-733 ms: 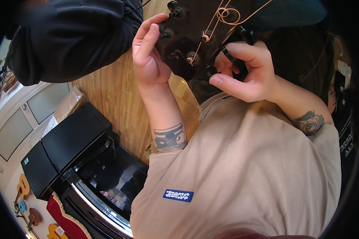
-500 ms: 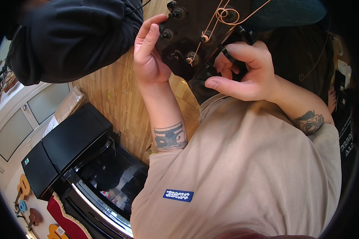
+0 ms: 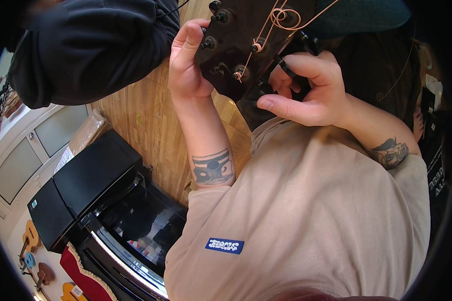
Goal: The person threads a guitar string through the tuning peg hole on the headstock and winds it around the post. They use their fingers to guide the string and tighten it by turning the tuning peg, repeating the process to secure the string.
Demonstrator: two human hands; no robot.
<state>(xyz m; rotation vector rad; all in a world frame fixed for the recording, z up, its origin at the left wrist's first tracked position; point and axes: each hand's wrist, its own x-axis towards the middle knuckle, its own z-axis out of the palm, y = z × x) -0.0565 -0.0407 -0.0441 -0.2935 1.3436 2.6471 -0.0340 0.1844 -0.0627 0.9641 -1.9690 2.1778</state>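
Left hand clamped on the dark guitar headstock steadies it, while my right hand beside it pinches a tuning peg beneath the coiled strings.

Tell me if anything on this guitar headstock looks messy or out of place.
Yes: the copper-coloured guitar strings end in loose coils and stray tails above the dark wooden headstock, untrimmed. The left hand steadies the headstock's edge; the right hand pinches a small black tuning peg. Nothing looks broken.
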